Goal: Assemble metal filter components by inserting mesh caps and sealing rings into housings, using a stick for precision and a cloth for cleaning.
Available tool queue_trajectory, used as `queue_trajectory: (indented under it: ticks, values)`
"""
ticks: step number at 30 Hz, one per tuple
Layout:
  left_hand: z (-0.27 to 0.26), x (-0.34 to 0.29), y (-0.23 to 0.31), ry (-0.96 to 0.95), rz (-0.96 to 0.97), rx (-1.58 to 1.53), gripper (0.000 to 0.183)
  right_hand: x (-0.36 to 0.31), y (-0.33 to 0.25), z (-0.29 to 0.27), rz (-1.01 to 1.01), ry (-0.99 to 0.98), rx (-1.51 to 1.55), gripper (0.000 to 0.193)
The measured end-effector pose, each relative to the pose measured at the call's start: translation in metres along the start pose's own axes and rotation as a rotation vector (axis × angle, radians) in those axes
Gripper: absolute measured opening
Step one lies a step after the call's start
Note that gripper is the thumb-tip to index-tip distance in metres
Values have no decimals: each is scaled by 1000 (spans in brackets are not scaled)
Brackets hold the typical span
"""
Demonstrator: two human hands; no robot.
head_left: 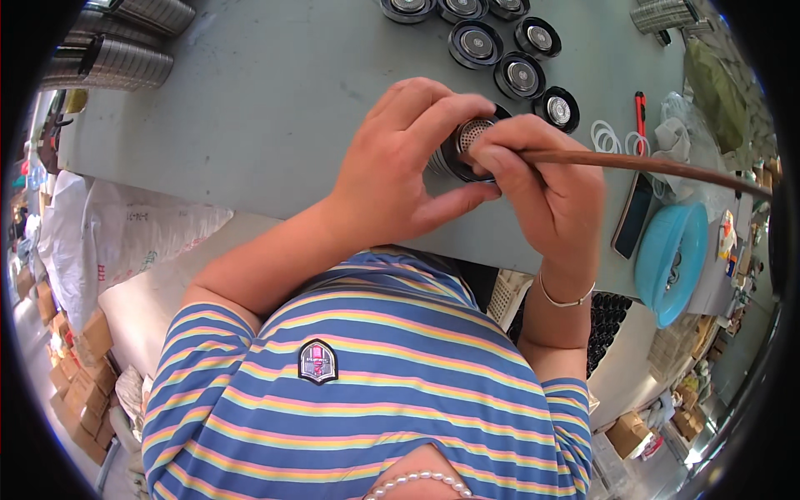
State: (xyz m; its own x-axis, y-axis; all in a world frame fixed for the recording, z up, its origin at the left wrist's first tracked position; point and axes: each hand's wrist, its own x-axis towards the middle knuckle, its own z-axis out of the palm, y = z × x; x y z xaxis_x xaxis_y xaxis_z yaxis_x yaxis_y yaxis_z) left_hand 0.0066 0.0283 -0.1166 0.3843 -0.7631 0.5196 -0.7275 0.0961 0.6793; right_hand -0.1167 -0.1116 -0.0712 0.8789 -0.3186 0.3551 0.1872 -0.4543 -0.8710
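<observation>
My left hand (404, 154) is curved around a round black-rimmed part with a ribbed silvery side and a perforated metal disc (474, 133) in its middle, holding it against the grey table. In my right hand (546, 179) is a thin brown stick (642, 163), gripped between closed fingers. Its long end reaches out to the right, while its tip by the part is hidden by the fingers. The right fingertips are at the disc's edge. Just beyond the hands lie several black round parts (519, 75) with silver discs in their centres.
Ribbed metal cylinders (125, 62) lie stacked at the far left. To the right are white rings (605, 136), a red-handled tool (640, 112), a phone (633, 215) and a light-blue basin (672, 262) with small rings inside. White plastic sacking (133, 229) hangs at the table's left edge.
</observation>
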Motion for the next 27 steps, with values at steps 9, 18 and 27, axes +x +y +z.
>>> queue_trajectory:
  ticks: [9,18,27]
  values:
    - [-4,2,4,-32,-61,-22,80,18,3,-7,-134,168,-503,13]
    - [-4,3,3,-53,-72,-21,82,-10,0,-6,138,107,54,19]
    - [23,-15,-13,-5,-105,-392,83,-42,130,-88,177,438,-303,41]
